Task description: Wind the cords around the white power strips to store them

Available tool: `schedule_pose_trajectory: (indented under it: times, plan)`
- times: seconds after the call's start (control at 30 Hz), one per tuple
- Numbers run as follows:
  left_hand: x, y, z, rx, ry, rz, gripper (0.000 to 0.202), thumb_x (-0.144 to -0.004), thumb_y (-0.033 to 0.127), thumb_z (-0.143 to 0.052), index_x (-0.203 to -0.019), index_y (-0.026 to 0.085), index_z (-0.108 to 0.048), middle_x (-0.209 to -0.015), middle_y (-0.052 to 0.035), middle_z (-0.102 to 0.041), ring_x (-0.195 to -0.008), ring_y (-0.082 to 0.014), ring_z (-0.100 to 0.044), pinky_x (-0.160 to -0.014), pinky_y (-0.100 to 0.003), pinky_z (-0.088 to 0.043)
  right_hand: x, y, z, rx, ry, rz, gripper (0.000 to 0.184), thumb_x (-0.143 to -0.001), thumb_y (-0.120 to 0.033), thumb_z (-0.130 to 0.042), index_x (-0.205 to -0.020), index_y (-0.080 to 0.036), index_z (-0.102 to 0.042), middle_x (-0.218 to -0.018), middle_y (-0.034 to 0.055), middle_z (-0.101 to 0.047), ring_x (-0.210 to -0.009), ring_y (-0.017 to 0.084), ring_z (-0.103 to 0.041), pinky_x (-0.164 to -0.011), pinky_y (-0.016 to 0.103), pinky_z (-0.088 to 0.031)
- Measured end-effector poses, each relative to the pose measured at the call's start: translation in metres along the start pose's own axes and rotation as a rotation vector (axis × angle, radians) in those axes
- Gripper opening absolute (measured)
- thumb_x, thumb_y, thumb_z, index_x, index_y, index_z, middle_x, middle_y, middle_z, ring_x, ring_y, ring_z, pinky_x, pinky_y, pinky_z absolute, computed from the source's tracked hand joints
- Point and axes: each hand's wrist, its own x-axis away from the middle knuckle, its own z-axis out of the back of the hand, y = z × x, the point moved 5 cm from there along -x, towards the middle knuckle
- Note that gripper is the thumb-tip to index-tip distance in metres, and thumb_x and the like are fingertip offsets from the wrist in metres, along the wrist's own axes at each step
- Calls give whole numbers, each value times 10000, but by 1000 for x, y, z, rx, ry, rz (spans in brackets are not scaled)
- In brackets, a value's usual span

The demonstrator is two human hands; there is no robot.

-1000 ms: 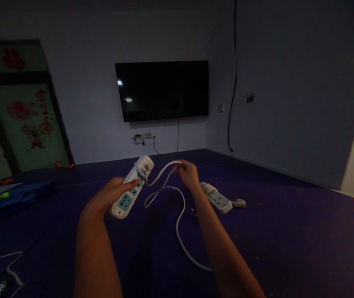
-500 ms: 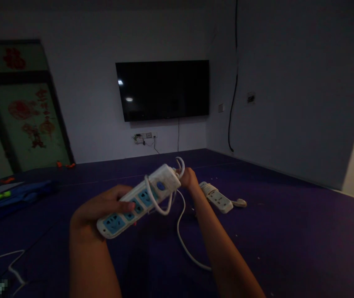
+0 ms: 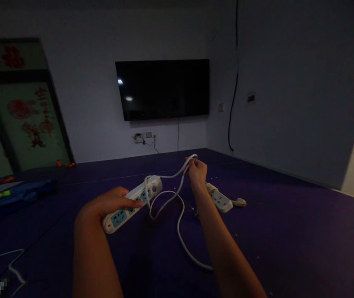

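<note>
While left hand fingers grip pwr strip, right hand fingers pinch its cord.

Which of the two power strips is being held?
The power strip with blue sockets, gripped in the left hand. The other strip lies on the purple floor beyond the right hand.

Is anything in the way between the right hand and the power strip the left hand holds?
Nothing visible. Only the strip's own white cord spans the gap, running from the right hand to the power strip in the left hand. A second power strip lies on the floor behind the right wrist, off that line.
</note>
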Motion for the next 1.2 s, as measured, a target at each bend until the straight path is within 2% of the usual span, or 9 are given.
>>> schedule_pose_trajectory:
  times: [0.17, 0.37, 0.5, 0.67, 0.83, 0.93, 1.03, 1.1, 1.2]
  plan:
    - [3, -5, 13, -26, 162, 39, 452, -543, 576, -718, -736, 184, -604, -756, -56, -677, -746, -245, -652, -596, -280, -447, 1, 4, 0, -143, 70, -55, 556, -829, -567, -412, -949, -85, -661, -530, 66, -653, -365, 120, -499, -378, 211, -364]
    - [7, -19, 22, -64, 227, 123, 368, -497, 509, -745, -636, 201, -597, -677, -56, -668, -698, -264, -649, -553, -287, -439, 1, 4, 3, -198, 85, -97, 513, -849, -502, -423, -988, -58, -638, -566, 83, -680, -331, 92, -449, -362, 197, -360]
    - [9, -20, 30, 91, 348, 91, 360, -544, 508, -729, -617, 174, -615, -623, -63, -657, -615, -236, -639, -518, -280, -442, 0, 4, -7, 22, -160, -56, 393, -864, -396, -472, -1004, -73, -645, -586, 73, -693, -354, 95, -496, -393, 185, -389]
    - [11, -10, 36, 553, 503, 26, 367, -593, 424, -752, -783, 134, -629, -553, -45, -642, -455, -184, -590, -434, -272, -454, 11, 10, -32, 433, -559, 101, 226, -831, -300, -558, -894, -165, -727, -595, 36, -698, -519, 126, -633, -496, 180, -423]
    - [25, 10, 42, 870, 570, -218, 251, -755, 338, -641, -878, 121, -614, -574, -32, -664, -409, -149, -574, -374, -222, -450, 33, 24, -52, 614, -836, 145, 102, -682, -158, -677, -724, -212, -753, -509, -6, -651, -482, 128, -618, -473, 179, -407]
    - [36, 21, 45, 1037, 612, -449, 232, -811, 317, -568, -954, 142, -620, -666, -17, -686, -464, -160, -614, -341, -218, -450, 34, 30, -53, 674, -805, 108, 126, -628, -90, -685, -655, -201, -738, -467, -4, -625, -450, 130, -602, -469, 183, -406]
    - [45, 27, 48, 1157, 683, -617, 224, -832, 283, -530, -996, 170, -633, -775, 2, -694, -532, -169, -649, -349, -232, -476, 25, 32, -43, 706, -700, 88, 129, -634, -106, -687, -714, -193, -739, -545, 24, -667, -553, 151, -649, -545, 192, -438]
    - [47, 27, 50, 1210, 733, -627, 218, -860, 259, -487, -998, 178, -634, -773, 17, -686, -538, -158, -651, -380, -230, -490, 17, 32, -33, 727, -617, 74, 127, -667, -149, -679, -771, -191, -739, -647, 54, -704, -663, 172, -676, -601, 204, -448]
    - [46, 22, 53, 1273, 816, -533, 214, -880, 232, -471, -1037, 190, -610, -728, 42, -668, -549, -137, -650, -464, -227, -516, 5, 31, -17, 758, -503, 46, 154, -746, -230, -628, -849, -182, -732, -777, 100, -725, -774, 200, -683, -636, 228, -444]
